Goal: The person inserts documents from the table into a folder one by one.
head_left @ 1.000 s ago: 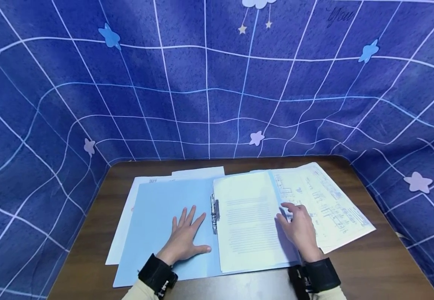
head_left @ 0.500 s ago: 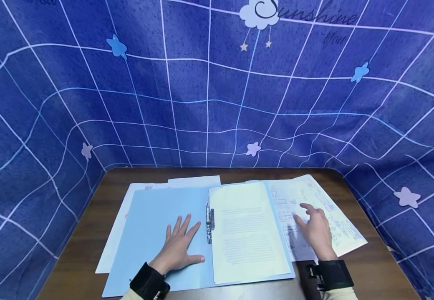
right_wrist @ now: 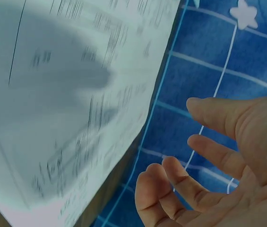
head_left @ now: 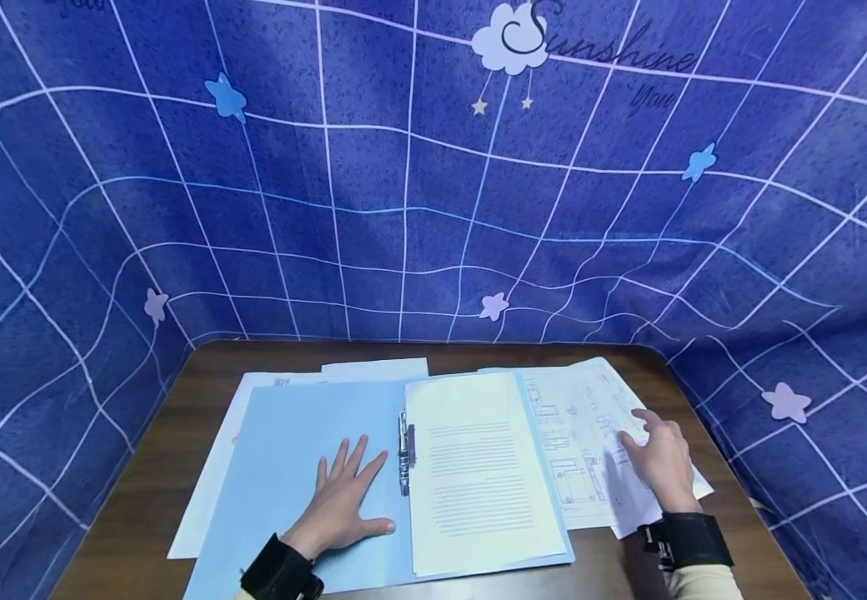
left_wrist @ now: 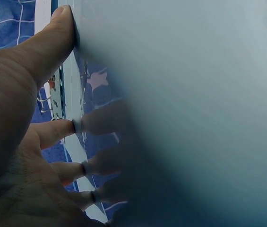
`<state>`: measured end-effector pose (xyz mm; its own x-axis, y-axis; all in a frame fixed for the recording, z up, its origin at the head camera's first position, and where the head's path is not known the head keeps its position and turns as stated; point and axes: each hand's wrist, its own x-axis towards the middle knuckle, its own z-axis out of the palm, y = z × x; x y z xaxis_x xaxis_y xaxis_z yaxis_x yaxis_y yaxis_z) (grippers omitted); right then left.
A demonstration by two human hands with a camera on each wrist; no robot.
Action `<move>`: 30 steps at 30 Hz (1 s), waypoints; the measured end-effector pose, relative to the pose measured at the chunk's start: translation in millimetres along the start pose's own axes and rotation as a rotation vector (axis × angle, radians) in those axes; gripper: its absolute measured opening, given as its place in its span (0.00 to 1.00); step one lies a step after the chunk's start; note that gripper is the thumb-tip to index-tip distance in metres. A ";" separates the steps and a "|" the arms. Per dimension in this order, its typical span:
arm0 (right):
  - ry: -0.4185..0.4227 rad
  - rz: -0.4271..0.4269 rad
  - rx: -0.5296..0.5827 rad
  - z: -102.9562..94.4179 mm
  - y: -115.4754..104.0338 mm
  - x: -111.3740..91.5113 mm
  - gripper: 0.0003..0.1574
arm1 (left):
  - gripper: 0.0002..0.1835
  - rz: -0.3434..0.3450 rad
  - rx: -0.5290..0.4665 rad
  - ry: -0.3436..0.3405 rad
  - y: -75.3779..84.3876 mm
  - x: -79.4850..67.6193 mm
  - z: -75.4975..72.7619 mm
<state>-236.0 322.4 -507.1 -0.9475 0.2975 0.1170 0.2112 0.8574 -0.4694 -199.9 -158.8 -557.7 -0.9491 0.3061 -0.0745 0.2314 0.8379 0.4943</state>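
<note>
A light blue folder [head_left: 291, 433] lies opened flat on the table in the head view. On its left cover rests my left hand [head_left: 334, 504], fingers spread and straight; the left wrist view shows its fingertips meeting the glossy cover. Beside that hand, a metal lever clip [head_left: 405, 454] runs along the fold. A stack of printed pages [head_left: 474, 467] covers the folder's right side. Over the drawing sheets [head_left: 564, 442] to the right hovers my right hand [head_left: 662, 467]. Its fingers are loosely bent with nothing between them, as the right wrist view [right_wrist: 209, 165] also shows.
White papers [head_left: 208, 500] stick out from under the folder's left and top edges. The brown wooden table [head_left: 133, 533] ends against a blue gridded cloth [head_left: 343, 208] at the back and sides.
My right hand has moved right, from the folder's right edge to over the outer part of the drawing sheets. The left hand stays on the cover. The head view has shifted slightly.
</note>
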 end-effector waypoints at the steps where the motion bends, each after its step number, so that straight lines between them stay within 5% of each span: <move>1: -0.003 0.011 -0.001 -1.6 2.8 0.7 0.33 | 0.56 0.000 0.000 -0.001 -0.7 -0.6 0.0; 20: 0.071 -0.013 -0.086 -20.1 52.1 26.1 0.30 | 0.57 0.002 0.003 0.006 -4.1 -1.1 1.5; 30: -0.006 0.068 -0.083 -17.9 68.6 31.8 0.36 | 0.56 -0.002 0.000 -0.015 -3.2 -4.4 -0.6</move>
<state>-247.3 398.2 -519.9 -0.9316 0.3542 0.0822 0.2941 0.8670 -0.4023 -196.6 -163.0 -558.4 -0.9462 0.3113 -0.0886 0.2295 0.8384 0.4944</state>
